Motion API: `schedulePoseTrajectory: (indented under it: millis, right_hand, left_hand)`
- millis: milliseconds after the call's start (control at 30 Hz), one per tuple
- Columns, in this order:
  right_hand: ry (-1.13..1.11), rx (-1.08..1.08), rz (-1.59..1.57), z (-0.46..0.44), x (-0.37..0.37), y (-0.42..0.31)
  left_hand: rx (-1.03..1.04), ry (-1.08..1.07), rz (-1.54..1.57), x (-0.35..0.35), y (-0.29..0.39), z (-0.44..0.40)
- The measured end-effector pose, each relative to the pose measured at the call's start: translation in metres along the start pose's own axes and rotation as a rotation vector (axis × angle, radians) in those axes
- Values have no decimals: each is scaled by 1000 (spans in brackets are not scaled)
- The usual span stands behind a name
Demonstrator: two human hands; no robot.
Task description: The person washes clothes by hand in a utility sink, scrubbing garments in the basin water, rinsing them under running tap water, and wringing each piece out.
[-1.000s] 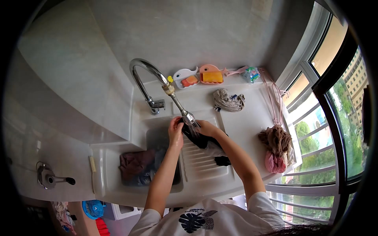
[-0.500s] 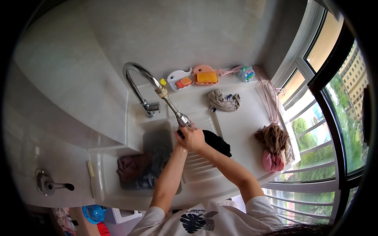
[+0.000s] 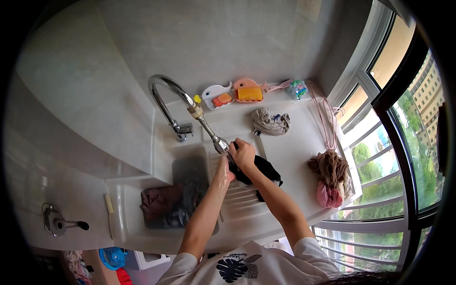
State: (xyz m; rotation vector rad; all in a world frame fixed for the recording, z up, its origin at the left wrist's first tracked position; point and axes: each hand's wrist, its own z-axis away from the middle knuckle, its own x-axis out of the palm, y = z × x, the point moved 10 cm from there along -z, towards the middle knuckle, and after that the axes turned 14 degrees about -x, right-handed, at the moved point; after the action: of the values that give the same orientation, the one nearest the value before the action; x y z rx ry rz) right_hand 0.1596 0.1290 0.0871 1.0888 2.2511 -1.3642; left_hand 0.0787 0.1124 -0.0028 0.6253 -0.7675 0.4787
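Observation:
A black cloth (image 3: 266, 170) lies over the ribbed washboard (image 3: 237, 203), its upper end under the faucet's spray head (image 3: 220, 145). My right hand (image 3: 244, 155) is closed round the bunched upper part of this cloth, just right of the nozzle. Wet and close below the nozzle, my left hand (image 3: 224, 170) holds the cloth's left side; its fingers are partly hidden. Running water meets the cloth between both hands. In the basin on the left, a maroon cloth (image 3: 161, 202) and dark bluish clothes (image 3: 178, 217) sit in water.
A twisted beige cloth (image 3: 270, 121) lies behind on the counter. Brown (image 3: 330, 166) and pink (image 3: 329, 194) cloths are at the right edge, below pink hangers (image 3: 325, 118). Whale-shaped soap dishes (image 3: 217, 96) line the back ledge. A brush (image 3: 109, 204) rests at the left.
My hands were together over the cloth beneath the nozzle; now they are apart, the right one further up and right. The black cloth has shifted slightly, and the view has moved a little since the first frame.

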Motion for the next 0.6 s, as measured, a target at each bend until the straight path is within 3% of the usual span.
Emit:
schedulePoseTrajectory:
  millis: [33,100,133,167,200,233,267,367,433,467,500,567,600]
  right_hand:
    - [6,-138,-29,7,-6,-29]
    - [40,-323,-48,33,-1,-71]
    - [-168,-261,-24,40,17,-70]
    - [-166,-264,-25,33,15,-65]
    - [-220,-216,36,22,18,-50]
    - [-278,-159,95,18,23,-32]
    - [-158,-132,-23,8,14,-19]
    - [161,92,-158,5,2,13]
    - [19,-38,-127,23,-1,-41]
    - [72,-210,-143,34,-4,-68]
    - [-81,-290,-88,40,6,-83]
    - [-47,-308,-107,32,8,-66]
    - [-124,-176,-14,24,16,-42]
  left_hand:
    - [18,-65,-40,-24,2,-26]
    - [-33,-430,155,-8,0,-18]
    - [-88,-603,239,1,-2,-10]
    - [-25,-382,70,-19,2,-15]
    - [-58,-365,68,-29,-3,-38]
    - [-29,-153,2,-33,-3,-34]
    - [-22,61,-67,-37,-4,-25]
    - [77,147,-56,-26,5,-5]
    - [-40,-521,-23,-18,-1,-36]
    - [-119,-809,21,-16,-7,-28]
    - [-121,-809,21,-8,-9,-20]
    - [-11,-541,84,-8,-4,-27]
    - [39,-401,110,-12,-1,-27]
